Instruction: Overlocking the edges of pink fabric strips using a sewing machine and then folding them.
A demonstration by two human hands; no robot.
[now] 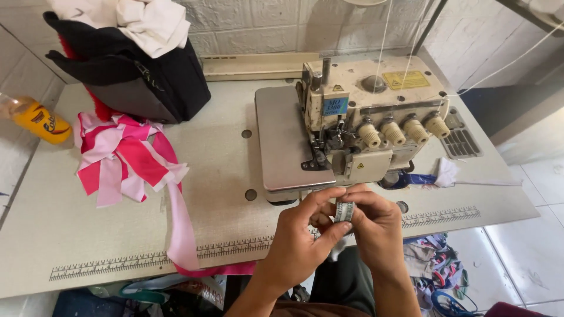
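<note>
Pinching a small grey ribbed strip (344, 211) between them, the person's two hands are meeting just in front of the bench (59, 235) edge, at about six o'clock from the cream overlock sewing machine (358, 123). The left hand (296, 243) is pressing its thumb and forefinger together on the strip's left edge, and the right hand (376, 226) is closing its fingertips on the right edge, so each grip is clamping the strip. The strip is standing nearly upright, its long axis running from six to twelve o'clock, its ribs lying crosswise. It is hanging above the printed ruler (147, 258) along the bench front, not touching the surface. At nine o'clock from the hands, pink and white fabric strips (126, 161) are lying in a heap, one trailing over the edge. Toward ten o'clock, a pile of dark clothing (141, 76) is sitting, with a yellow bottle (38, 120) lying further left.
</note>
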